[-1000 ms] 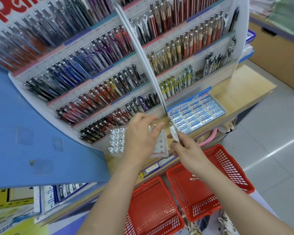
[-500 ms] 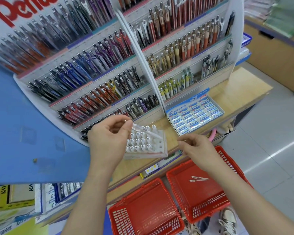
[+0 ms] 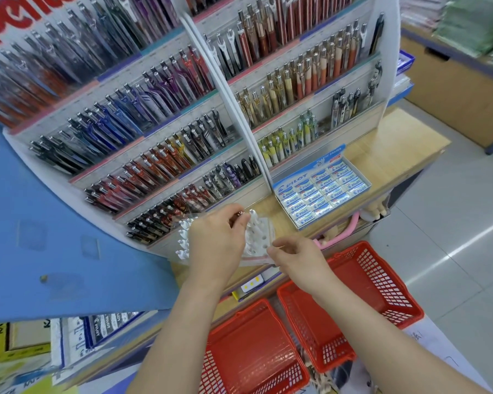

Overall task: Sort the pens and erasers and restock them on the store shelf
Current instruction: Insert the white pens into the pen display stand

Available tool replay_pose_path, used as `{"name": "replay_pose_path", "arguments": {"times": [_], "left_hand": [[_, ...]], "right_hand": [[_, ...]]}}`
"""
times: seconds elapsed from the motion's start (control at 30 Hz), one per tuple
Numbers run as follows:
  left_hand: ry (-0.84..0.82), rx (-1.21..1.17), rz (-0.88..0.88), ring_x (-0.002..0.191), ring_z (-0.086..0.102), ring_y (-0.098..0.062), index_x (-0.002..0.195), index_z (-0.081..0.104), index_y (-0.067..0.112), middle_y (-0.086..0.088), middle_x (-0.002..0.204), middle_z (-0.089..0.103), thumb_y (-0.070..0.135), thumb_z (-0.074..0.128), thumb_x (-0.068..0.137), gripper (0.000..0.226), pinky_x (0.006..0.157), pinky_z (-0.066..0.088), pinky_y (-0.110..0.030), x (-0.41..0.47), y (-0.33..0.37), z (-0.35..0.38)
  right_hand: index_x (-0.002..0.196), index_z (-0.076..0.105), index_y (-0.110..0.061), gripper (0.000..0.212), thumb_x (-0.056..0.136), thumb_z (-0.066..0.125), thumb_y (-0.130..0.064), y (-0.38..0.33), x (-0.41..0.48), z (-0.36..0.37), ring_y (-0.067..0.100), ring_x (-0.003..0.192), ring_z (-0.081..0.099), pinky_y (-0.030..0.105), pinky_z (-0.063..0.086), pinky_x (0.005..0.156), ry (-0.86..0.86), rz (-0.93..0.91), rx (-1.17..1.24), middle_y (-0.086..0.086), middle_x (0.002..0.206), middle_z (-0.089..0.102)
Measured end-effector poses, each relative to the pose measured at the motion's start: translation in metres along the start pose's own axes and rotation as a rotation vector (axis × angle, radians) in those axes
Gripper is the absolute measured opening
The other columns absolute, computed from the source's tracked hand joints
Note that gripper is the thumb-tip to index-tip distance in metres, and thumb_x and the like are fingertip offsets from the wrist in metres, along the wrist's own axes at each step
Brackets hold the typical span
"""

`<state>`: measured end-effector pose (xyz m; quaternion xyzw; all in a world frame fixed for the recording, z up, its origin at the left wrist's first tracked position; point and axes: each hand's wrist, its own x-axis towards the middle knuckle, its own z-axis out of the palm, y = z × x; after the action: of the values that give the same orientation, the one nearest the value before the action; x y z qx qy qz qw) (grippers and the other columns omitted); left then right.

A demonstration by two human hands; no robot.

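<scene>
A white pen tray (image 3: 261, 237) with round holes stands on the wooden shelf (image 3: 396, 146) below the pen display rack (image 3: 154, 123); several white pens stand in it. My left hand (image 3: 217, 243) hovers over the tray, fingers pinched on a white pen (image 3: 252, 216) whose tip points down into the holes. My right hand (image 3: 295, 255) is at the tray's front right corner, thumb and finger closed on its edge. A blue-and-white box of Pilot erasers (image 3: 322, 191) lies open on the shelf to the right, full.
Two red plastic baskets hang below the shelf edge, one on the right (image 3: 382, 280) and one on the left (image 3: 254, 351); my right forearm crosses the right one. A blue panel (image 3: 54, 237) juts out at left. Grey tiled floor (image 3: 453, 223) lies to the right.
The white pen passed from my right hand to my left, which swung left and then came back over the tray. My right hand dropped away and has returned to the tray's corner.
</scene>
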<state>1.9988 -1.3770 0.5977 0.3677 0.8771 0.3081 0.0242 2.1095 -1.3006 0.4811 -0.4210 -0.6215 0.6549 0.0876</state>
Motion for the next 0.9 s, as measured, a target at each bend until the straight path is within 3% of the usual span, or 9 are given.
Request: {"name": "replay_pose_path", "arguments": {"times": [0.4, 0.6, 0.77, 0.9], "left_hand": [[-0.034, 0.032, 0.052, 0.06, 0.059, -0.014, 0.086, 0.073, 0.018, 0.004, 0.065, 0.067, 0.021, 0.069, 0.084, 0.006, 0.061, 0.05, -0.031, -0.005, -0.002, 0.001], [-0.047, 0.055, 0.041, 0.07, 0.059, -0.013, 0.086, 0.075, 0.019, 0.005, 0.075, 0.066, 0.023, 0.071, 0.082, 0.008, 0.067, 0.048, -0.029, -0.003, -0.008, 0.01], [-0.058, 0.228, 0.039, 0.085, 0.044, -0.012, 0.09, 0.074, 0.024, 0.012, 0.079, 0.046, 0.033, 0.069, 0.082, 0.013, 0.07, 0.028, -0.021, 0.002, -0.011, 0.015], [-0.093, 0.319, 0.07, 0.089, 0.049, -0.019, 0.09, 0.074, 0.021, 0.005, 0.083, 0.057, 0.035, 0.068, 0.083, 0.017, 0.073, 0.038, -0.028, 0.0, -0.01, 0.02]], "right_hand": [[0.092, 0.071, -0.01, 0.025, 0.082, 0.071, -0.033, -0.006, -0.004, 0.0, 0.007, 0.065, 0.054, 0.025, 0.041, 0.068, 0.005, 0.028, 0.024, -0.009, 0.067, 0.059], [0.091, 0.072, -0.008, 0.027, 0.082, 0.072, -0.033, -0.01, -0.007, 0.0, 0.014, 0.069, 0.062, 0.039, 0.055, 0.081, -0.008, 0.08, 0.114, 0.001, 0.07, 0.067], [0.096, 0.069, -0.002, 0.028, 0.082, 0.073, -0.025, -0.012, -0.011, 0.002, 0.015, 0.066, 0.063, 0.043, 0.057, 0.083, 0.006, 0.129, 0.244, 0.009, 0.069, 0.067], [0.096, 0.07, -0.003, 0.028, 0.082, 0.073, -0.027, -0.011, -0.012, 0.004, 0.016, 0.068, 0.064, 0.044, 0.056, 0.084, 0.02, 0.127, 0.249, 0.01, 0.07, 0.068]]}}
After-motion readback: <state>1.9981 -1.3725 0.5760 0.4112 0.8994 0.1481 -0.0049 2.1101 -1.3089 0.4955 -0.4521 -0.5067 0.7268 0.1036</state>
